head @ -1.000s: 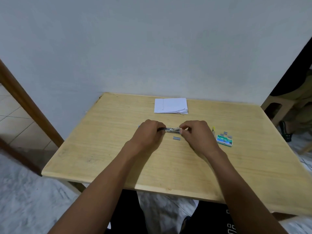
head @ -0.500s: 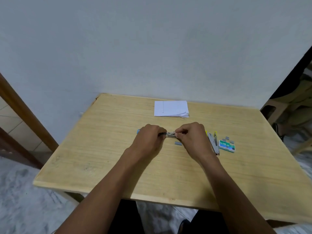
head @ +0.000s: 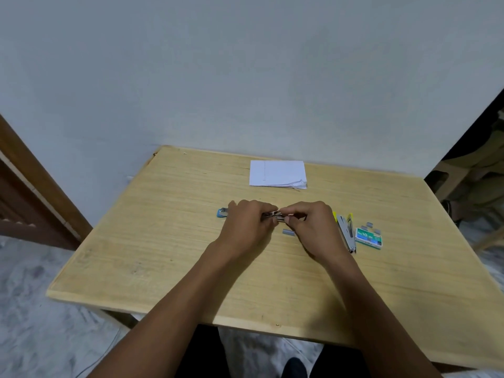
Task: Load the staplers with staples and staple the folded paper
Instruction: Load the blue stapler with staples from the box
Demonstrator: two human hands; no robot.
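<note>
Nearest on the wooden counter point(head: 191, 268), the left hand point(head: 246, 227) and right hand point(head: 313, 227) meet over its middle, fingers of both curled and pinching a small blue stapler point(head: 272, 215) between them, its blue end point(head: 223, 213) showing left of the left hand and a loose staple strip point(head: 288, 232) lying just below the right fingers. To the right lie an opened yellow stapler point(head: 345, 231), a green staple box point(head: 369, 238) and more loose strips point(head: 368, 225) beside it. Farther back, near the wall, rests the folded paper point(head: 276, 173).
</note>
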